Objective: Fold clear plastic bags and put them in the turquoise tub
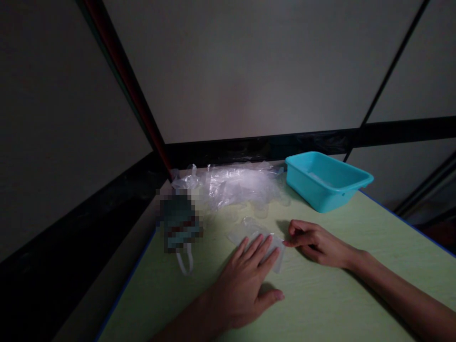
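A clear, thin plastic sheet, apparently a disposable plastic glove [277, 260], lies on the pale green table [313, 304]. My left hand [245, 280] rests flat on it with the fingers spread and the thumb out to the side. At its right edge, my right hand [317, 243] is curled, thumb and forefinger pinching the plastic. Part of the glove is hidden beneath my left fingers. Behind both hands spreads a loose heap of similar clear plastic gloves [242, 185].
A turquoise plastic basin [327, 192] stands at the back right, near the table's edge, with something pale inside. To the left lies a pixelated dark green item [180, 223] with a white loop [185, 261]. Pale panels [249, 71] rise behind the table.
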